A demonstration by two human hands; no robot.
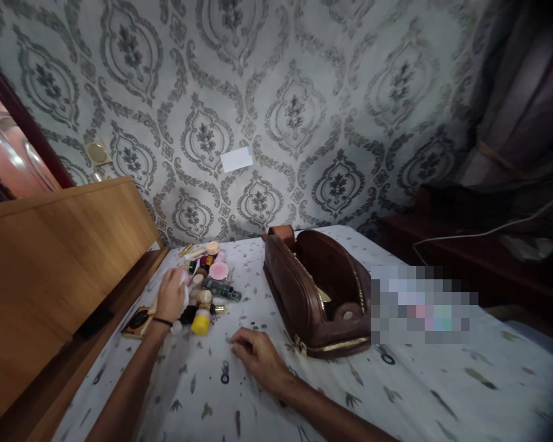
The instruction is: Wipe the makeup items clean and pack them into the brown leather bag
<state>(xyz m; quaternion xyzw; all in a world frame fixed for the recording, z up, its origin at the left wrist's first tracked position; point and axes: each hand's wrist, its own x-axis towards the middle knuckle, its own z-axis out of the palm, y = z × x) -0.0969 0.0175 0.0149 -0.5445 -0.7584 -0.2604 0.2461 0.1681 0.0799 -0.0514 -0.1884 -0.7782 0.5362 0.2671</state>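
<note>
My left hand (169, 296), with a dark band at the wrist, reaches into a cluster of cosmetics on the left of the bed sheet. Its fingers are closed around a small white-and-pink item (185, 283), mostly hidden by the hand. Close by lie a round pink compact (219, 271), a dark green bottle (222, 288), a yellow-capped container (201, 323) and an open palette (138, 321). My right hand (257, 355) rests on the sheet, fingers loosely bent and slightly apart, holding nothing visible. Just right of it stands a brown leather toiletry bag (290, 294), unzipped, mouth wide.
A wooden board (69, 245) borders the left side of the patterned sheet (239, 393). The patterned wall (295, 110) rises behind. On the right, a blurred-out patch (424, 307) covers something, and a dark ledge (442, 245) carries a white cable (488, 233).
</note>
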